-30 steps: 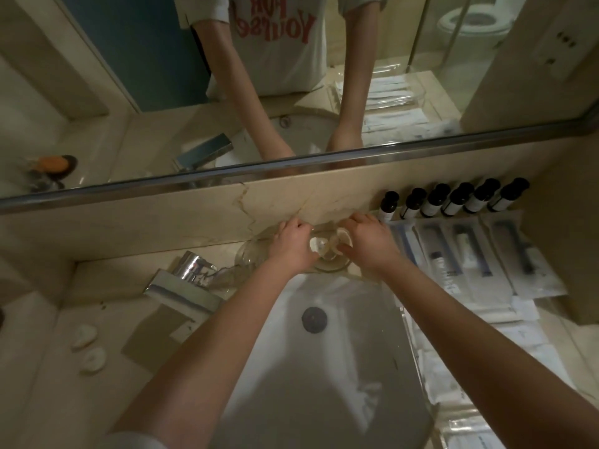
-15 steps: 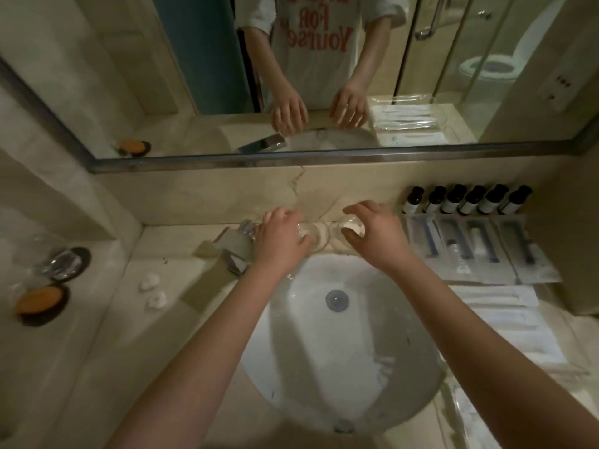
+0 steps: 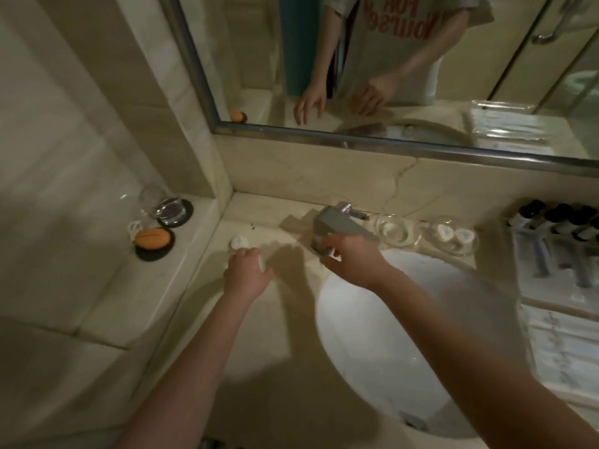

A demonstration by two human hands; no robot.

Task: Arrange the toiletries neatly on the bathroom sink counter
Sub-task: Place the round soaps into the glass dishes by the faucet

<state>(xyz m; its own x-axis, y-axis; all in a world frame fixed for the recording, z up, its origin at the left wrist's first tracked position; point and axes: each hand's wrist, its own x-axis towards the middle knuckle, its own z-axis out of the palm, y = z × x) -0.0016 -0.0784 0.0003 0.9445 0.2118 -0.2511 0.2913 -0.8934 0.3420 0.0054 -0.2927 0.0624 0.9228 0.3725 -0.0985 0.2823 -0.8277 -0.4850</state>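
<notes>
Two small white round toiletry pieces lie on the beige counter (image 3: pixel 282 319) left of the tap. One white piece (image 3: pixel 239 242) sits free near the counter's left edge. My left hand (image 3: pixel 248 272) is curled over the second white piece (image 3: pixel 261 262), and only its edge shows. My right hand (image 3: pixel 353 259) hovers in front of the tap (image 3: pixel 340 226) with bent fingers. A bit of white shows at its fingertips, too blurred to identify. Behind the basin stand two clear glass dishes: the left dish (image 3: pixel 393 231) and the right dish (image 3: pixel 453 235), which holds two white pieces.
The white basin (image 3: pixel 405 335) fills the middle. A row of small dark-capped bottles (image 3: pixel 557 218) and flat wrapped packets (image 3: pixel 557 264) lie at the right. On the raised left ledge are a drinking glass (image 3: pixel 158 202) on a black coaster and an orange soap (image 3: pixel 152 238) on a black dish.
Both hands have left the glass dishes behind the basin and moved left. The left hand now covers a white piece on the counter; the right hand is at the tap. The view turned left.
</notes>
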